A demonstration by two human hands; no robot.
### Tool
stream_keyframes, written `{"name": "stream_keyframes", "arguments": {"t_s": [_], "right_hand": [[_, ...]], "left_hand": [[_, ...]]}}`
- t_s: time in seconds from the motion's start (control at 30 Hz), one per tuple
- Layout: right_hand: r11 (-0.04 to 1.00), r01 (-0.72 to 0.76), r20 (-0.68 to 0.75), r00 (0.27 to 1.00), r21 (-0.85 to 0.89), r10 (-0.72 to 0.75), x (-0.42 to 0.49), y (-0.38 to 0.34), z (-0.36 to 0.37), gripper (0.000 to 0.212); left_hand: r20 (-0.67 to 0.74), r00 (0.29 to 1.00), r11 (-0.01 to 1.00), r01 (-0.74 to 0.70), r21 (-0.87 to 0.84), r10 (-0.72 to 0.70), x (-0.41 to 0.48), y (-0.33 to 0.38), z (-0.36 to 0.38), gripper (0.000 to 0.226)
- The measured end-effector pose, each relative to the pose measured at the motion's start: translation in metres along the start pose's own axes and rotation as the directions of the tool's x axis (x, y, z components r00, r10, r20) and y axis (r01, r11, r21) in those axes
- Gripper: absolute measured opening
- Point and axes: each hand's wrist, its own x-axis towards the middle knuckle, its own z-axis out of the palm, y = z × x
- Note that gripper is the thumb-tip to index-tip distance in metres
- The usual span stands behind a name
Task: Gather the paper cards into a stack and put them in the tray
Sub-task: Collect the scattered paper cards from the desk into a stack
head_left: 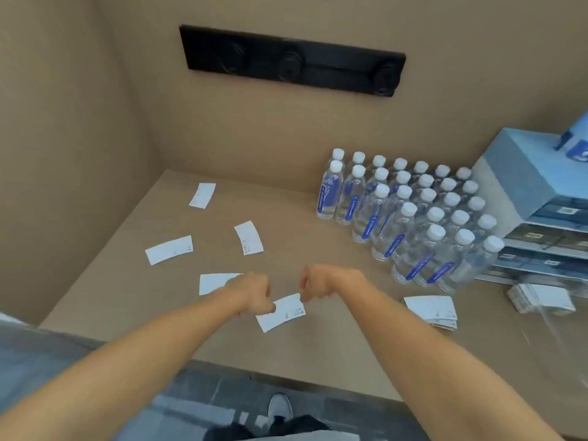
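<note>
Several white paper cards lie scattered on the tan table (318,351): one at the back (202,195), one in the middle (248,237), one to the left (169,249), and one (213,283) partly hidden under my left wrist. Another card (283,313) lies between my hands. My left hand (253,294) pinches its left edge and my right hand (318,283) pinches its upper right corner, both with curled fingers. A stack of cards (431,310) rests to the right. Further right, a clear tray (541,300), blurred, holds more cards.
Rows of water bottles (410,214) stand at the back right, close to my right hand. Blue and white stacked boxes (534,198) fill the far right. Tan walls close the table at the back and left, with a black panel (292,60) on the back wall.
</note>
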Motion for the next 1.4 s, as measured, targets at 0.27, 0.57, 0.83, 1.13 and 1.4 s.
{"name": "stream_keyframes", "arguments": {"t_s": [0.27, 0.57, 0.83, 1.13, 1.4], "right_hand": [[0.981, 0.078, -0.066, 0.994, -0.177, -0.091, 0.063, 0.01, 0.041, 0.043], [0.94, 0.235, -0.146, 0.95, -0.247, -0.275, 0.082, 0.022, 0.077, 0.045], [0.94, 0.257, -0.218, 0.927, -0.225, -0.306, 0.077, 0.028, 0.087, 0.039], [0.968, 0.243, -0.262, 0.932, -0.064, -0.251, 0.072, 0.032, 0.095, 0.051], [0.961, 0.275, -0.322, 0.912, 0.015, -0.255, 0.079, 0.006, 0.09, 0.053]], "left_hand": [[0.007, 0.998, 0.993, 0.069, -0.095, -0.068, 0.032, -0.021, 0.049, 0.042], [-0.154, 0.987, 0.997, -0.052, -0.065, 0.041, 0.048, -0.025, 0.091, 0.061], [-0.218, 0.964, 0.979, -0.178, -0.095, 0.154, 0.054, -0.034, 0.094, 0.051], [-0.189, 0.966, 0.979, -0.192, -0.072, 0.176, 0.057, -0.042, 0.097, 0.054], [-0.194, 0.962, 0.977, -0.208, -0.055, 0.194, 0.055, -0.072, 0.065, 0.053]]}}
